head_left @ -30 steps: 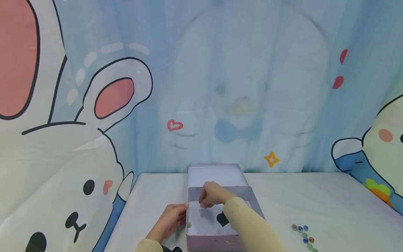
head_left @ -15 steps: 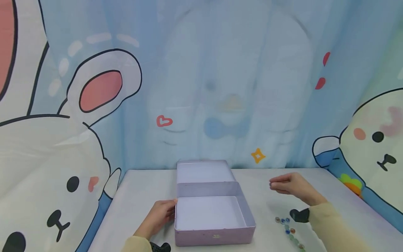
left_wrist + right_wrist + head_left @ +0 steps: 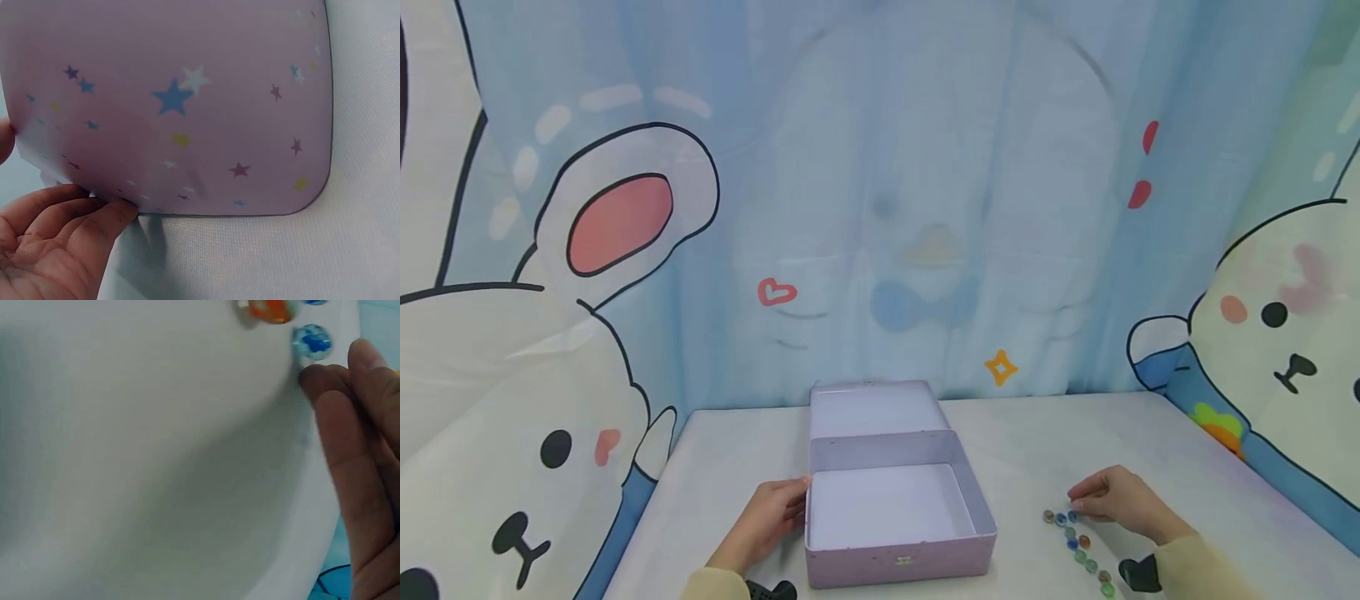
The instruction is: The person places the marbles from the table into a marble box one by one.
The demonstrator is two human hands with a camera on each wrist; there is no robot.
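Marbles (image 3: 1072, 544) near right hand (image 3: 1123, 504), box (image 3: 850, 568) (lid (image 3: 876, 412) raised) well apart, curtain (image 3: 820, 183) behind.

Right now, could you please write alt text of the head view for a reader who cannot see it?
A person's right hand is at the far end of a bent line of small coloured marbles on a white table, while the left hand touches the left side of an open lilac box. Behind hangs a blue curtain printed with cartoon animals.

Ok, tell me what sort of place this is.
Probably an indoor tabletop play area: a white-covered table before a blue cartoon-animal curtain, with an open lilac box and glass marbles on it.
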